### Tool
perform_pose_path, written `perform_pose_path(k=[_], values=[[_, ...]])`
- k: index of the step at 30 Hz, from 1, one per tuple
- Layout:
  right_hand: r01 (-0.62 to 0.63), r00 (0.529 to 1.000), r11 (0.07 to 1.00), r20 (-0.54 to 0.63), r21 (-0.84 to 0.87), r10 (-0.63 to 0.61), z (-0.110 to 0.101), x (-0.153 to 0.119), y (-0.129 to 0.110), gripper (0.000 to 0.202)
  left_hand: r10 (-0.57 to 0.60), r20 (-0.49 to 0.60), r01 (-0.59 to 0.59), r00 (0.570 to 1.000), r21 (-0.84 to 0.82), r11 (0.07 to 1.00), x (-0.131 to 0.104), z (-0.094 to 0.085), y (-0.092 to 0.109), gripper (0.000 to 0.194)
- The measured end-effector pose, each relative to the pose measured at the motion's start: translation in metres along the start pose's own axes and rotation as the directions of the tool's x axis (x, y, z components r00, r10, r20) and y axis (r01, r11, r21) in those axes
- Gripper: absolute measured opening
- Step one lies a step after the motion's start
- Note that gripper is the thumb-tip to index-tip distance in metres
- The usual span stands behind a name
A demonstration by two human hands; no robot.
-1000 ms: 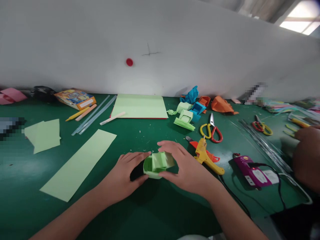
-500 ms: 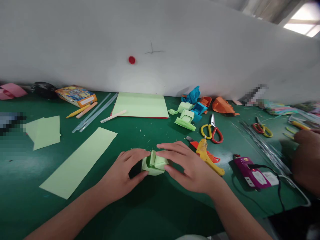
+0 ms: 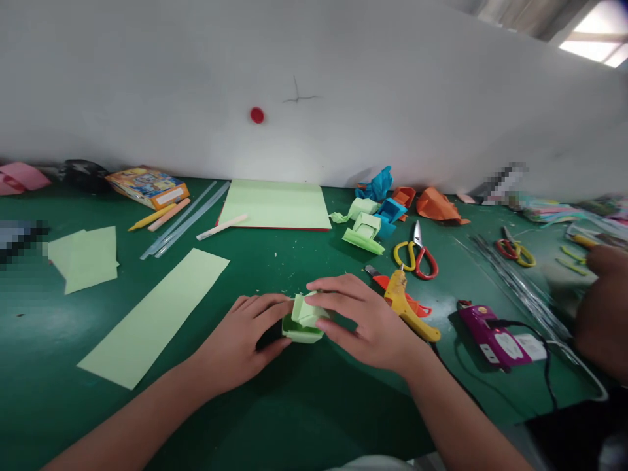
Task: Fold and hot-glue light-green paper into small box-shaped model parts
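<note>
A small folded light-green paper box (image 3: 302,334) is between my two hands at the lower middle of the view. My left hand (image 3: 248,330) grips its left side between thumb and fingers. A smaller folded green paper piece (image 3: 307,313) sits tilted at the box's open top, and my right hand (image 3: 350,317) holds it by its right side. My right fingertips cover part of that piece. A long green paper strip (image 3: 154,317) lies left of my left hand. The yellow glue gun (image 3: 409,311) rests just right of my right hand.
Scissors (image 3: 417,255) and a red cutter (image 3: 380,281) lie right of centre. Folded paper pieces (image 3: 366,226) stand behind them, near a green sheet (image 3: 277,204). A purple power strip (image 3: 493,337) is at right, near another person's hand (image 3: 606,307). A box (image 3: 150,187) stands back left.
The small folded piece has turned and lifted at the box's top, showing more of the box's inside. My right fingers have shifted slightly with it. The other person's hand has moved a little.
</note>
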State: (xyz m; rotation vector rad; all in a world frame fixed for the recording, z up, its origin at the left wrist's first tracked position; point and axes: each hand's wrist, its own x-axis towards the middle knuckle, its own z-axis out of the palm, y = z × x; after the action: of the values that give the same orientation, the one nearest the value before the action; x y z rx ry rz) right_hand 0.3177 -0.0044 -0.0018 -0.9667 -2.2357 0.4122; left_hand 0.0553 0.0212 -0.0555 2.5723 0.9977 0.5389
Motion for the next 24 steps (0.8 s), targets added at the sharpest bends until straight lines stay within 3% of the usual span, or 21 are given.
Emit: perform_pose_path(k=[6,13,20,24], values=[[0.033,0.999,0.999,0.024,-0.032,-0.032,0.002,-0.001,0.003,0.029,-0.055,-0.026,0.054,0.998,-0.032,0.998,0.001,0.0,0.003,0.057],[0.028,0.999,0.999,0.03,-0.032,-0.027,0.006,-0.001,0.004,0.029,0.023,-0.009,-0.022,1.0,0.009,1.0,0.001,0.002,-0.001,0.045],[0.075,0.993,0.995,0.095,-0.064,-0.069,0.016,0.002,0.004,0.025,-0.045,-0.016,0.044,0.999,-0.038,0.998,0.003,0.001,0.002,0.039],[0.06,0.996,0.998,0.061,-0.014,-0.059,0.021,0.002,0.003,0.02,-0.046,-0.011,0.045,0.999,-0.037,0.998,0.003,0.001,0.003,0.04]])
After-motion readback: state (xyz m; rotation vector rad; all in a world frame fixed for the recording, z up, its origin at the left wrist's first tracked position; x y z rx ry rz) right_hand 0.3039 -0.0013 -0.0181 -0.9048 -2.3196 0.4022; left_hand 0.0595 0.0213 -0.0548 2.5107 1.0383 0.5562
